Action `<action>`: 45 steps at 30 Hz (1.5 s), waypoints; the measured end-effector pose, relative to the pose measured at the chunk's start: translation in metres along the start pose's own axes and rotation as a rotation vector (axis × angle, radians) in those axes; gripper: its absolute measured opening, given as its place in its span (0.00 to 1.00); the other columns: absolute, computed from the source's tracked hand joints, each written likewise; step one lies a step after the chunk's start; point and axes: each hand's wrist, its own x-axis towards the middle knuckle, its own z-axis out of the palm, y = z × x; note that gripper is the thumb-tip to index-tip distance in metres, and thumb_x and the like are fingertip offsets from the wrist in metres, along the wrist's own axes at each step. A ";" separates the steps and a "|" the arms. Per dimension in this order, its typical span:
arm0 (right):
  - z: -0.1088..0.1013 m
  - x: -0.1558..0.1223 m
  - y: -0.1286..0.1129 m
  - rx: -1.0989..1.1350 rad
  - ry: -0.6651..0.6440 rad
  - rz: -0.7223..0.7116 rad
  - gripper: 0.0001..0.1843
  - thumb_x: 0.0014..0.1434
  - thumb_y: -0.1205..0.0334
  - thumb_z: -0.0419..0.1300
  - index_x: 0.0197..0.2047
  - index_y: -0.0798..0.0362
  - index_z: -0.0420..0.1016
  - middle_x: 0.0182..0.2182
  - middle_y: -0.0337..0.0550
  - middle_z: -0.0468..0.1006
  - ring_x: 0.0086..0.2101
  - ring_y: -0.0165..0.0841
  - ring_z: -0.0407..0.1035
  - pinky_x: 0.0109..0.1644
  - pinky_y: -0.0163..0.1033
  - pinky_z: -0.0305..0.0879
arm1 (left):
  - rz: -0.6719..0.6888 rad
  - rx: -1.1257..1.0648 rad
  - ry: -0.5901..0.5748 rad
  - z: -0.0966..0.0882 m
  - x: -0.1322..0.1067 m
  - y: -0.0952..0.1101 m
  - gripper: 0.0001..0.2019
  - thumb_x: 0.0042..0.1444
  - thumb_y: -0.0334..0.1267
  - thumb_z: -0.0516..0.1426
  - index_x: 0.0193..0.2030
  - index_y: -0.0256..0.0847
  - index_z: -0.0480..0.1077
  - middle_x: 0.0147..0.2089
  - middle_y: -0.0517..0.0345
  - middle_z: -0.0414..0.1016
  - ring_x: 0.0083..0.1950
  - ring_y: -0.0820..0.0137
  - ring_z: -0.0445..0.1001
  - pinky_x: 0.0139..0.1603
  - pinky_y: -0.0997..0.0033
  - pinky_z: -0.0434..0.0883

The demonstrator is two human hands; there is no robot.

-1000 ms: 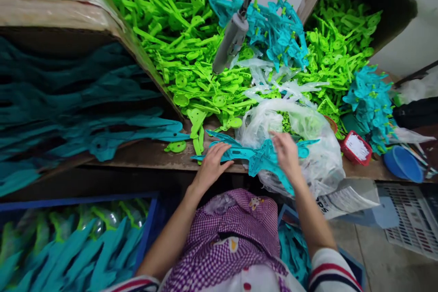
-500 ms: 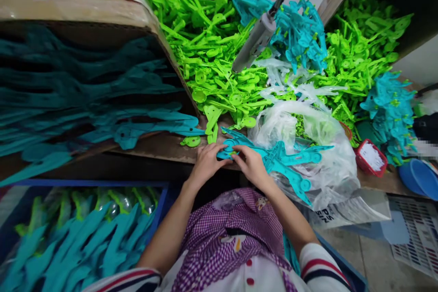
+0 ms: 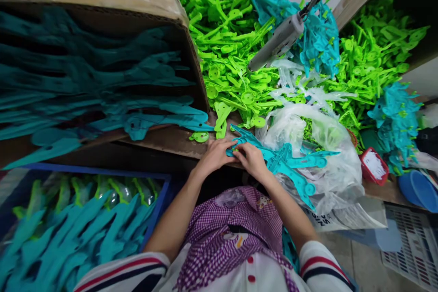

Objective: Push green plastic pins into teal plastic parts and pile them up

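At the table edge lies a teal branched plastic part (image 3: 285,159), its arms spreading to the right over a clear plastic bag (image 3: 342,178). My left hand (image 3: 215,157) grips its near end, with fingers and thumb closed around it. My right hand (image 3: 251,160) pinches at the same end, fingertips close to the left ones. A small bit of green (image 3: 235,149) shows between the fingertips; most of it is hidden. Just beyond my hands are loose lime-green plastic pieces (image 3: 222,116).
A cardboard box (image 3: 195,64) of teal parts stands left, above a blue crate (image 3: 166,191) of teal-and-green assemblies. An electric screwdriver (image 3: 277,42) hangs over the green heap. To the right are a red tub (image 3: 374,166) of white bits and a blue bowl (image 3: 417,189).
The head view has shifted slightly, moving the background to the right. My left fingers now cover more of the teal part's round end, and both hands stay close together on it.
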 end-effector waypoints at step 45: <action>-0.180 0.001 0.164 -0.690 0.212 0.379 0.10 0.61 0.65 0.53 0.44 0.55 0.70 0.43 0.53 0.74 0.39 0.41 0.68 0.40 0.39 0.59 | -0.043 0.265 0.173 0.027 -0.025 0.058 0.17 0.62 0.43 0.57 0.56 0.47 0.71 0.69 0.45 0.62 0.65 0.49 0.62 0.64 0.38 0.48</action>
